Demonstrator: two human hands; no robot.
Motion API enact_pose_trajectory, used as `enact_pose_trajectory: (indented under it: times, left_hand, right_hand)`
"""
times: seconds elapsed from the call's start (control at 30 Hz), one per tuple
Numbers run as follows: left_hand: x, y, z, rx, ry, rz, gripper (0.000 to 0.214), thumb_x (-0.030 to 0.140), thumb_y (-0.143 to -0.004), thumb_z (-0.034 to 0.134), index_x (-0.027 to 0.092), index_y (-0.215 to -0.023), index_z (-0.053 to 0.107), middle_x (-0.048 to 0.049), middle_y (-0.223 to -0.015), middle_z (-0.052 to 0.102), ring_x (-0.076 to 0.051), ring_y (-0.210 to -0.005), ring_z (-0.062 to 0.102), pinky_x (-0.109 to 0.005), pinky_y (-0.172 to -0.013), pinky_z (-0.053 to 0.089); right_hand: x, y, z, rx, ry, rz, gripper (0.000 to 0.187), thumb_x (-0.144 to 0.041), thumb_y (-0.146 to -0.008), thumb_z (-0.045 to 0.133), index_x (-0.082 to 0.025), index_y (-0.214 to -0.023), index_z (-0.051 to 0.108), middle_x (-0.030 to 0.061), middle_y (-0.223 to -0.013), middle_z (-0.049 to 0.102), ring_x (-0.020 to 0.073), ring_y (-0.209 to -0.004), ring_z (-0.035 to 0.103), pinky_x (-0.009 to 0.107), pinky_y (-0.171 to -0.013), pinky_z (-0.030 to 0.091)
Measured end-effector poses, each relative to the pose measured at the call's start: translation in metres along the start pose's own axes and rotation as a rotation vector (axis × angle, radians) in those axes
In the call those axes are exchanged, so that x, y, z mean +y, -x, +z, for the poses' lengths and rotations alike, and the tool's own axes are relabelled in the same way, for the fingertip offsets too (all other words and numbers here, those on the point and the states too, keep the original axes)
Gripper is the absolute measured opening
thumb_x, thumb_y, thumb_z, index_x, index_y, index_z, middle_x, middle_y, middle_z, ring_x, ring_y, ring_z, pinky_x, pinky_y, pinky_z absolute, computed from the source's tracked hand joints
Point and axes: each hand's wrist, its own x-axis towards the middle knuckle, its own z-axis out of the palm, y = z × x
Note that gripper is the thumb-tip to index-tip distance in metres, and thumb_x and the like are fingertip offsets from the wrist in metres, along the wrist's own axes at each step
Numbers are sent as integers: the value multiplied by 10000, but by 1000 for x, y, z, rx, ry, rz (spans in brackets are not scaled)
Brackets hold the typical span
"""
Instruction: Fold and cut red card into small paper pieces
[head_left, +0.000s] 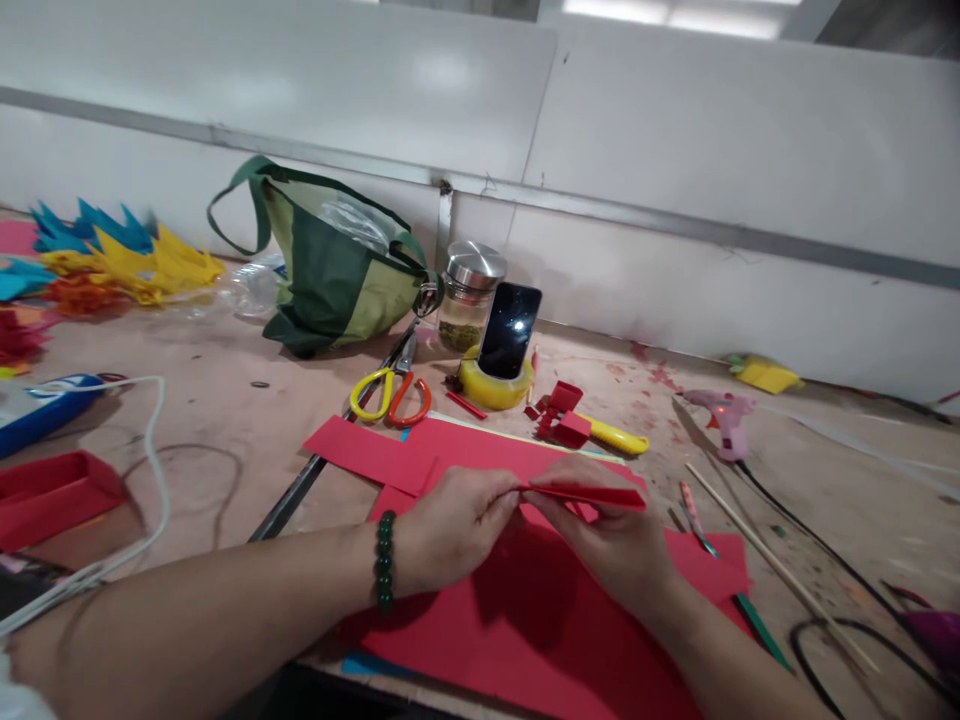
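Above a large sheet of red paper (540, 640), both hands meet on a folded red paper strip (589, 493). My left hand (457, 525), with a green bead bracelet (385, 560) on its wrist, pinches the strip's left end between thumb and fingers. My right hand (611, 540) is closed on the same strip, its thumb near the left thumb and the strip running out to the right over the fingers. A flat red paper strip (367, 455) lies at the big sheet's upper left corner. Another red paper piece (709, 565) sits under the right wrist's side.
Behind the paper are scissors (391, 392), a phone (510, 330) propped on a tape roll (495, 385), a glass jar (461, 310) and a green bag (337, 270). A yellow-handled cutter (615, 436), a pink glue gun (724, 420) and a wooden stick (780, 565) lie to the right.
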Motion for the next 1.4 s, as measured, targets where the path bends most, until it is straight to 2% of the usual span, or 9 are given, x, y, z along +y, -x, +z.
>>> enact_pose_trajectory:
  times: [0.23,0.4,0.53,0.73,0.87,1.03,1.2,1.27,1.4]
  left_hand:
    - [4,0,-2,46,150,-17,240,170,-893,407,141,-812,631,-33,-747,672,-130,-697,613,-215,-657,444]
    - [7,2,0,62,265,-23,265,198,-884,428,127,-718,621,-14,-651,614,-106,-599,537,-198,-580,414]
    - [10,2,1,69,382,-46,269,216,-861,450,126,-649,590,6,-599,538,-98,-582,472,-200,-568,387]
    - [11,-1,2,97,501,-123,233,198,-827,466,120,-646,589,21,-574,478,-87,-568,429,-197,-548,367]
    - [11,-2,1,101,582,-148,195,208,-814,484,113,-705,614,-1,-631,537,-98,-607,482,-208,-588,415]
    - [12,0,0,91,632,-101,197,241,-826,492,109,-744,613,-24,-688,583,-119,-659,523,-231,-636,446]
    - [10,1,1,103,518,-40,277,291,-901,450,107,-773,612,-40,-725,604,-127,-674,528,-239,-645,435]
    - [9,1,2,126,415,0,281,283,-925,425,116,-795,610,-39,-742,615,-125,-680,537,-232,-649,430]
    - [10,3,2,160,237,61,238,246,-936,419,140,-807,589,-6,-700,598,-99,-639,530,-198,-625,405]
  right_hand:
    - [-7,6,-11,-38,320,-336,206,-114,-835,568,-186,-1016,636,62,-856,630,164,-738,617,276,-618,520]
    - [-11,13,-9,-61,540,-567,317,-69,-846,512,-155,-1139,598,84,-809,652,174,-684,598,291,-568,509]
    - [-9,18,-8,-66,671,-675,370,-70,-830,558,-135,-1194,571,93,-825,673,181,-716,612,312,-637,537]
    - [-4,19,-9,-124,716,-725,382,-48,-824,559,-74,-1205,564,117,-815,665,189,-695,596,317,-586,520]
    - [-7,16,-9,-114,692,-723,382,-42,-828,552,-89,-1206,568,116,-822,666,193,-700,606,317,-570,515]
    - [-7,15,-7,-109,705,-742,351,-36,-831,545,-98,-1174,582,118,-808,674,205,-717,624,329,-582,525]
    - [-5,15,-5,-92,660,-654,385,-41,-800,540,-129,-1172,585,122,-895,673,212,-788,632,342,-657,545]
    - [-7,12,-5,-46,526,-527,366,-51,-794,518,-147,-1139,595,112,-915,667,201,-796,634,328,-665,547]
    - [-11,5,-3,84,212,-93,110,-169,-825,586,-194,-921,634,38,-793,675,154,-682,643,265,-616,540]
